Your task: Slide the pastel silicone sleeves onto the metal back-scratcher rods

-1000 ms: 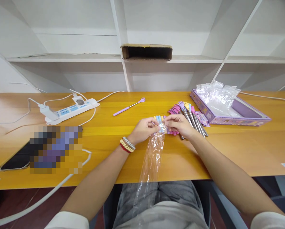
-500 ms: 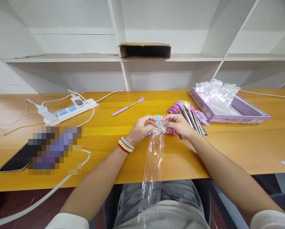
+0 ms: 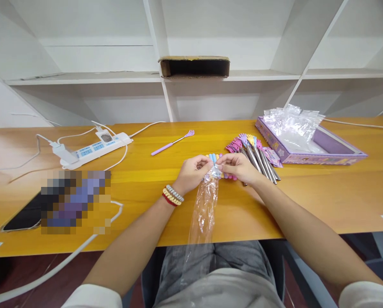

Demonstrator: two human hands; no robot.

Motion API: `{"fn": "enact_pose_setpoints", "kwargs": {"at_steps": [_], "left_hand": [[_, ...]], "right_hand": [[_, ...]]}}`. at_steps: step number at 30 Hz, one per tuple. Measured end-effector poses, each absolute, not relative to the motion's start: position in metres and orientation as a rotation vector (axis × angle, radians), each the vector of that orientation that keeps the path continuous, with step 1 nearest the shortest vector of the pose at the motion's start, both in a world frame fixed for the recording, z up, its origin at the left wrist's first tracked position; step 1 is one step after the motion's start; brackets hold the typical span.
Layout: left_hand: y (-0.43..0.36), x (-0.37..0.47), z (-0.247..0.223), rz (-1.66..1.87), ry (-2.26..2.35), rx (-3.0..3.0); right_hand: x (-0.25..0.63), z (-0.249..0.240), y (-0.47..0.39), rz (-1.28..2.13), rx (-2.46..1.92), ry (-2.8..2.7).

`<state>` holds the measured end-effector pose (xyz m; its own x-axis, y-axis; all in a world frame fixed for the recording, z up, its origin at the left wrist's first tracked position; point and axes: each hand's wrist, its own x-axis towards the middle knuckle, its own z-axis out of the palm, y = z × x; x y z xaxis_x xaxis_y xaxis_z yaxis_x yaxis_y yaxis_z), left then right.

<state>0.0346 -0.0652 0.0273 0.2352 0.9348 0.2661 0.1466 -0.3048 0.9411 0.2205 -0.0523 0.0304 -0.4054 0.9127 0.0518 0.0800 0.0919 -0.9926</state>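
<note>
A long clear plastic bag (image 3: 204,205) hangs from between my hands over the table's front edge. My left hand (image 3: 196,171) pinches its upper end from the left, thumb against fingers. From the right, my right hand (image 3: 234,166) pinches the same end. Beneath and behind the fingertips lie several pastel handles (image 3: 214,157), partly hidden by my hands. Just right of my right hand, several metal rods (image 3: 262,162) with small hand-shaped heads (image 3: 242,141) in pink, purple, yellow and blue lie fanned out. One purple hand-headed stick (image 3: 172,143) lies apart, behind my left hand.
A purple box (image 3: 332,158) with clear bags (image 3: 295,128) stands at the back right. On the left are a white power strip (image 3: 96,149) with cables, a dark phone (image 3: 24,211) and a pixelated area. White shelves (image 3: 114,78) rise behind, holding a cardboard box (image 3: 194,67).
The bag's lower part has swung slightly left, and its top is more bunched at my fingers. My left wrist has shifted a little right. Both hands keep their pinch.
</note>
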Motion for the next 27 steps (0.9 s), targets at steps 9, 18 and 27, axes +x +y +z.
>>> {"fn": "enact_pose_setpoints", "kwargs": {"at_steps": [9, 18, 27], "left_hand": [[-0.0681, 0.0366, 0.0266, 1.23, 1.105, 1.672], [-0.0694, 0.0368, 0.0263, 1.196, 1.098, 1.777], [-0.0608, 0.0273, 0.0309, 1.33, 1.043, 1.559]], "right_hand": [[0.2196, 0.0348, -0.0564, 1.433, -0.976, -1.612], [0.2196, 0.0313, -0.0534, 1.463, -0.9, -1.641], [0.224, 0.0274, -0.0518, 1.486, -0.918, -1.556]]}}
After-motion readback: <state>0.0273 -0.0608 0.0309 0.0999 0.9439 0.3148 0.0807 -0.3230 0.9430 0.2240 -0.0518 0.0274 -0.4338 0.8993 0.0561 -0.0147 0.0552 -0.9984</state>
